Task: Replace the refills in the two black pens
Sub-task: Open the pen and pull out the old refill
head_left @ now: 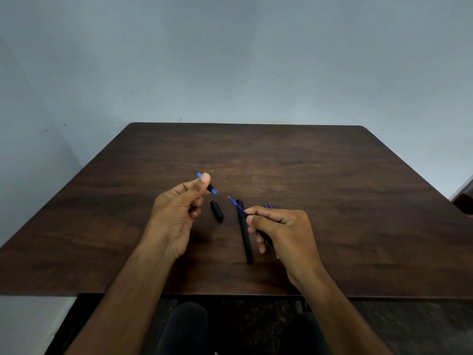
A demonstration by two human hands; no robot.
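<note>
My left hand (179, 208) pinches a short black and blue pen tip section (211, 188) between thumb and fingers, raised above the table. My right hand (282, 231) grips a black pen barrel (265, 238) with a blue refill (238, 206) sticking out of it, its metal point aimed up and left. A second black pen (245, 234) lies lengthwise on the table between my hands. A black pen cap (217, 211) lies to its left. The tips of two spare blue refills (268, 205) show just beyond my right hand's knuckles.
The dark wooden table (332, 188) stands against a pale blue wall. Its near edge runs just above my lap. A dark object (464, 198) sits past the table's right edge.
</note>
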